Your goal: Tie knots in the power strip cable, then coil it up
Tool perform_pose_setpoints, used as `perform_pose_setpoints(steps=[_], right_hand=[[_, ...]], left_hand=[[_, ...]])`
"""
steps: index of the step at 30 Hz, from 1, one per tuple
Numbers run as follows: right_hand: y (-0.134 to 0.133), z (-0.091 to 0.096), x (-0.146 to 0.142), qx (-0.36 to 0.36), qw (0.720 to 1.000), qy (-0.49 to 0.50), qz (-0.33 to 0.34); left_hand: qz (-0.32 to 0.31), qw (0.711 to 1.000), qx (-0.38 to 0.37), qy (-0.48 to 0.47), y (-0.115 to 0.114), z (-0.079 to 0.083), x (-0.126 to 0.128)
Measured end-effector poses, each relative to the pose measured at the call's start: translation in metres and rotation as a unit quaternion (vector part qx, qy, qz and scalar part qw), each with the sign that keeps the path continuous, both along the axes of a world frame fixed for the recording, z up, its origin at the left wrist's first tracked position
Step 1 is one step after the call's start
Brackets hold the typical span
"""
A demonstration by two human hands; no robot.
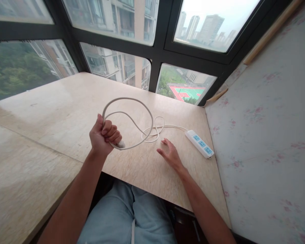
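Note:
A white power cord (153, 119) is gripped in my left hand (105, 135), whose fingers are wrapped round it. One large loop of it stands out to the right of the fist, and the white plug (121, 144) pokes out below the fingers. The rest of the cord lies in loose, crossing loops on the counter and runs right to a white power strip (199, 144) with blue socket faces. My right hand (170, 154) hovers over or rests near the counter, fingers apart and holding nothing, between the cord loops and the strip.
The beige stone-patterned counter (53, 112) has a seam at the left and a front edge close to my lap. Dark-framed windows (152, 61) rise along its back. A wall with flowered paper (256, 135) borders it on the right.

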State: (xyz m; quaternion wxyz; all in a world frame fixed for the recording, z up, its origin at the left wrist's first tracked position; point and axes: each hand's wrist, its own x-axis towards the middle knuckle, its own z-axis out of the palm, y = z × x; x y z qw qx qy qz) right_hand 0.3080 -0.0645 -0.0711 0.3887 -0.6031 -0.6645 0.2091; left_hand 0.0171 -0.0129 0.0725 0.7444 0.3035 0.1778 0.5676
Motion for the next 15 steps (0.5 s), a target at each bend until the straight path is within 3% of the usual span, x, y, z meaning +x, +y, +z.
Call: perform_pose_setpoints(steps=[4, 8, 12, 15], right_hand=[[0.007, -0.006, -0.003, 0.039, 0.998, -0.049, 0.027], [0.039, -0.003, 0.004, 0.07, 0.982, -0.178, 0.001], [0.086, 0.019, 0.008, -0.013, 0.934, -0.357, 0.004], [0.113, 0.038, 0.016, -0.073, 0.897, -0.43, 0.075]], left_hand=[[-0.066, 0.995, 0.079, -0.01, -0.006, 0.008, -0.01], [-0.136, 0.975, 0.174, -0.002, -0.006, 0.023, -0.034], [-0.143, 0.962, 0.23, 0.028, -0.002, 0.038, -0.059], [-0.097, 0.966, 0.236, 0.036, 0.003, 0.045, -0.08]])
